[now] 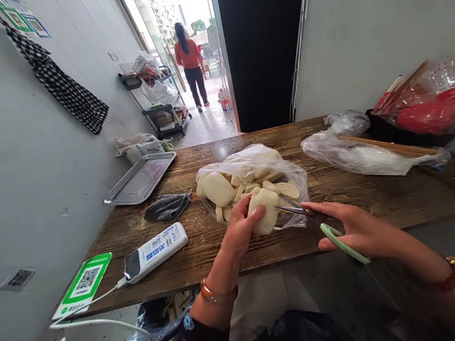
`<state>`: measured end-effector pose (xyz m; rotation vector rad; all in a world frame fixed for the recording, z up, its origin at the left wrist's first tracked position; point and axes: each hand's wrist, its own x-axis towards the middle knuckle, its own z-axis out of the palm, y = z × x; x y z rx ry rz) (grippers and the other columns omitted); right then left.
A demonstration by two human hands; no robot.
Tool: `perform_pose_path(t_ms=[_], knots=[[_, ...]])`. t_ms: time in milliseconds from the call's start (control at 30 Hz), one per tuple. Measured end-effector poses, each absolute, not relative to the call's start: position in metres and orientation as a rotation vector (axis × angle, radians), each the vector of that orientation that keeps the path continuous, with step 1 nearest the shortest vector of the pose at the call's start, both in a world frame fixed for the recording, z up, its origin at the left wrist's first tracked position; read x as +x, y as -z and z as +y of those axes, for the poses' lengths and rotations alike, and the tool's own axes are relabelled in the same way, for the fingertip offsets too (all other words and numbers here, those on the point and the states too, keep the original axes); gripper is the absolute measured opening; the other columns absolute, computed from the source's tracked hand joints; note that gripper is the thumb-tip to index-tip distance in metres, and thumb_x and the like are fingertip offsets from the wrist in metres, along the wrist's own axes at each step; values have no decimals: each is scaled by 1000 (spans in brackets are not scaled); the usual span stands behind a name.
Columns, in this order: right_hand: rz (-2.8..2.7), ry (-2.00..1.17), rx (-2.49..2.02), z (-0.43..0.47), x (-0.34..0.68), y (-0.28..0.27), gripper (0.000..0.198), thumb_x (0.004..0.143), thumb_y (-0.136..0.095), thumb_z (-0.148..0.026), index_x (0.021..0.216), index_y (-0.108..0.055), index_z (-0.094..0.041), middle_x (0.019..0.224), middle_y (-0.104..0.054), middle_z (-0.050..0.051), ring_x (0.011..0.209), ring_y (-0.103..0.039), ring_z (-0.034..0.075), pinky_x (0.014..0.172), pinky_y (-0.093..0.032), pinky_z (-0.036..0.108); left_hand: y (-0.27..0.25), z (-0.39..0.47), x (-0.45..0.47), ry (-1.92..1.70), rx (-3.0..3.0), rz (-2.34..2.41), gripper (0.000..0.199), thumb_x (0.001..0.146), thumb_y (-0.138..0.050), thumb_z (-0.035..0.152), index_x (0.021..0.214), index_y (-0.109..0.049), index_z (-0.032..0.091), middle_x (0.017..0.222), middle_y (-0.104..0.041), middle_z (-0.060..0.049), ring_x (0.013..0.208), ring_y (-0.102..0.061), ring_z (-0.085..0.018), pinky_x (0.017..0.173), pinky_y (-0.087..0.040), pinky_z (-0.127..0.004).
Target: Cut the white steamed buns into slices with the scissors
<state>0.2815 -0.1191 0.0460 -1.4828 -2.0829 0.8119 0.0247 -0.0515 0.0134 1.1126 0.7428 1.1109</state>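
My left hand grips a pale, smooth steamed bun between thumb and fingers, just above the front part of the table. In my right hand is a pair of scissors with light green handles, its dark blades pointing left at the bun's right edge. Whether the blades touch the bun I cannot tell. Behind the bun lies an open clear plastic bag holding a whole bun and several cut slices.
On the wooden table, a white payment device, green QR card, grey cloth and metal tray stand left. Plastic-wrapped sticks and a red bag lie right. Beyond, a person is by a cart.
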Motion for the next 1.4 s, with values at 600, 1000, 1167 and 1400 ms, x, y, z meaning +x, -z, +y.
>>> perform_pose_path(t_ms=[600,1000,1167,1400], knots=[[-2260,-756,-1383,-106,278,-53,65,77,-76,-41,136,-62,-17,114,-75,11,98,-71,31,85,-56,39,-13,-56,27,-1083,1166,759,49,71,-80,47,107,-70,15,94,-70,-7,81,-59,-17,72,-45,-25],[-2223,-694,-1358,-101,276,-40,40,82,-71,-38,118,-74,-20,108,-79,9,98,-73,33,80,-57,36,-13,-55,26,-1083,1048,751,45,71,-81,45,103,-71,15,92,-72,-7,79,-64,-17,71,-48,-25],[-2266,-733,-1374,-104,277,-48,67,76,-76,-39,137,-60,-17,123,-72,12,106,-69,33,88,-55,39,-15,-56,26,-1100,1067,747,45,71,-81,45,104,-71,16,96,-73,-7,81,-63,-17,72,-48,-24],[-2303,-802,-1381,-105,275,-59,76,74,-76,-40,142,-54,-14,122,-71,14,105,-67,32,90,-53,40,-14,-58,28,-1081,1186,798,47,73,-79,46,107,-70,16,98,-72,-7,87,-62,-19,76,-47,-26]])
